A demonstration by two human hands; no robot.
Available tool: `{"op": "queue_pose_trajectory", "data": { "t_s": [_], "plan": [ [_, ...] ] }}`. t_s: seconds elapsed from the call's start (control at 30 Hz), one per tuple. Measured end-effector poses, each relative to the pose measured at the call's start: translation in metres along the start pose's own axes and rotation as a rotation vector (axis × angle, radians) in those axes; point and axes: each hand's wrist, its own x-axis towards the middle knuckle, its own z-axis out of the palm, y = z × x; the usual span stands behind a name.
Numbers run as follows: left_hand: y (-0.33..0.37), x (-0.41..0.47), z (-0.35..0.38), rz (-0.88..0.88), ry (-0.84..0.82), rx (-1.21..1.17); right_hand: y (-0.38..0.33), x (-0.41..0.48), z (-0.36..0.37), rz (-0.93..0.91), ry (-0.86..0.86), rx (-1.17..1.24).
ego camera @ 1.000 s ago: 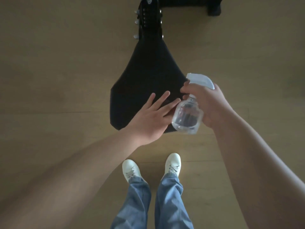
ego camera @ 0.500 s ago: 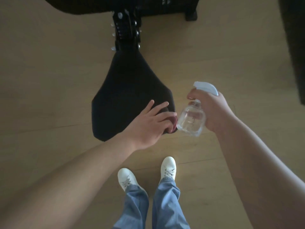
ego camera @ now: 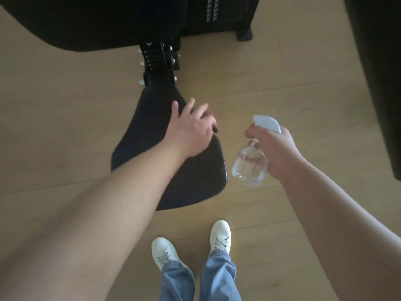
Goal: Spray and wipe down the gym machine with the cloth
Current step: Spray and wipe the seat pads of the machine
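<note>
A light wooden floor (ego camera: 65, 105) fills most of the view, and the black gym machine (ego camera: 108, 22) stands at its far side. A metal bracket with bolts (ego camera: 159, 57) joins the machine to the black padded seat (ego camera: 152, 131), which reaches toward the person. The left hand (ego camera: 191, 129) lies on the right edge of the seat with its fingers spread, and it presses on a small dark red cloth (ego camera: 213, 127), which shows only a little under the fingers. The right hand (ego camera: 280, 151) is beside the seat, over the floor, and its fingers are curled around the neck of a clear plastic spray bottle (ego camera: 248, 168) with a white trigger head. Below are blue jeans (ego camera: 217, 276) and white trainers (ego camera: 220, 232).
</note>
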Motion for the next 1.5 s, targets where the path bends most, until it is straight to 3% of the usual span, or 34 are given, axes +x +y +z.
{"op": "queue_pose_trajectory", "data": {
  "t_s": [0.13, 0.2, 0.27, 0.37, 0.43, 0.5, 0.63, 0.8, 0.97, 1.1, 1.23, 1.3, 1.5],
  "plan": [
    [-0.051, 0.033, -0.02, -0.174, -0.047, 0.076, 0.005, 0.01, 0.009, -0.026, -0.08, -0.176],
    [-0.043, 0.032, -0.017, -0.181, -0.029, 0.137, 0.004, 0.012, 0.018, -0.062, -0.124, -0.224],
    [-0.014, 0.023, -0.008, 0.047, 0.042, 0.197, 0.001, 0.013, 0.025, -0.091, -0.135, -0.238],
    [0.014, 0.003, 0.009, 0.496, 0.098, -0.028, -0.005, 0.014, 0.025, -0.154, -0.159, -0.312],
    [0.018, -0.006, 0.018, 0.615, 0.058, -0.109, -0.008, 0.017, 0.017, -0.175, -0.21, -0.381],
    [0.014, -0.003, 0.016, 0.613, 0.0, -0.095, -0.007, 0.022, 0.012, -0.176, -0.236, -0.399],
    [-0.019, 0.033, -0.013, 0.35, -0.026, 0.182, -0.006, 0.029, 0.018, -0.153, -0.211, -0.366],
    [-0.065, 0.068, -0.024, 0.1, 0.041, 0.181, -0.019, 0.036, 0.045, -0.188, -0.226, -0.459],
    [-0.096, 0.079, -0.013, -0.32, 0.264, -0.109, -0.047, 0.036, 0.076, -0.256, -0.246, -0.513],
    [-0.116, 0.053, -0.013, -0.508, 0.355, -0.282, -0.059, 0.03, 0.091, -0.3, -0.248, -0.445],
    [-0.131, 0.008, 0.002, -0.736, 0.12, -0.41, -0.057, 0.019, 0.099, -0.258, -0.258, -0.397],
    [-0.13, -0.008, 0.001, -0.797, 0.051, -0.505, -0.052, 0.015, 0.105, -0.268, -0.256, -0.405],
    [-0.135, -0.023, -0.006, -0.703, 0.074, -0.565, -0.042, -0.005, 0.126, -0.225, -0.277, -0.307]
  ]
}}
